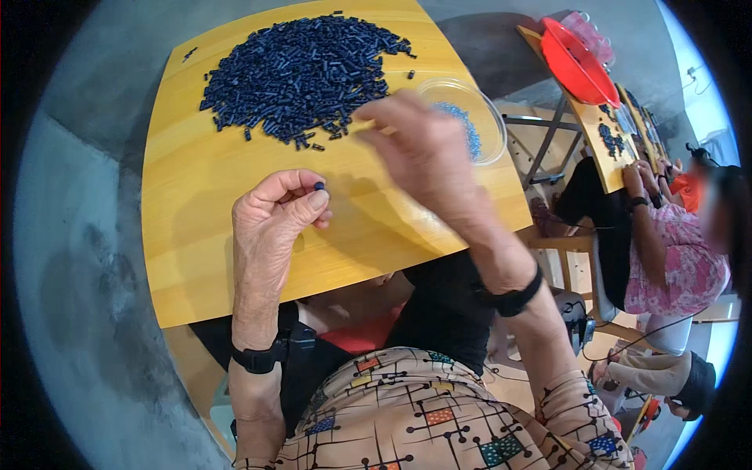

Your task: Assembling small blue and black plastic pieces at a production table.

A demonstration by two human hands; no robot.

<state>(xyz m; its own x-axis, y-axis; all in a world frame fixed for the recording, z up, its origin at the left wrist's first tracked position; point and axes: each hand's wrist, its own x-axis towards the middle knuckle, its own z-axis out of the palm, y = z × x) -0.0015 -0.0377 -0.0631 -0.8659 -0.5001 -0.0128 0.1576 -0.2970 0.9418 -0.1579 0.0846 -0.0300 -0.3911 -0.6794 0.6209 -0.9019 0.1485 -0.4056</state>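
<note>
My left hand [278, 205] is raised over the near part of the yellow table. Thumb and index finger pinch a small dark blue cylindrical piece [319, 186], with only its end showing. My right hand [423, 153] hangs above the table between the pile and the clear dish. Motion smears its fingers, so I cannot see whether they hold anything. Past both hands lies a large heap of small dark blue cylindrical pieces [301, 70]. A clear round shallow dish [493, 129] with many tiny light blue pieces [460, 119] is partly hidden behind my right hand.
The yellow table [188, 266] ends just before my lap. A few loose dark pieces [189, 54] lie at its far left. At right, another table [599, 160] holds a red basin [578, 63] and dark pieces; people [677, 251] sit there. A grey wall [86, 235] stands left.
</note>
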